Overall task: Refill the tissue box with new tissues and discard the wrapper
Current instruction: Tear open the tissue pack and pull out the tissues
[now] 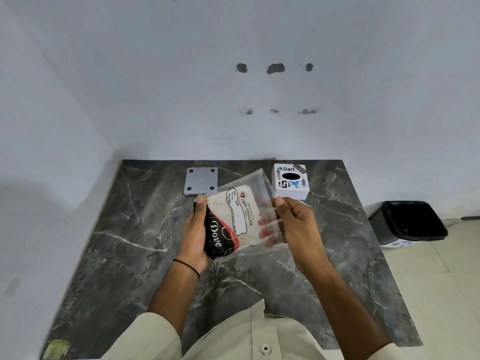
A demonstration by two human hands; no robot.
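I hold a pack of tissues (233,219) in a clear plastic wrapper with black, red and white print above the middle of the dark marble table (130,242). My left hand (196,233) grips its left, printed end. My right hand (293,224) holds the clear right end, with its fingers showing through the plastic. A white cube tissue box (291,181) with stickers and a black oval slot stands on the table behind my right hand. The grey square base plate (201,181) of the box lies flat to the left of the box.
A black waste bin (407,222) lined with a bag stands on the tiled floor right of the table. White walls close the back and left sides. A yellowish scrap (55,348) lies at the table's near left corner.
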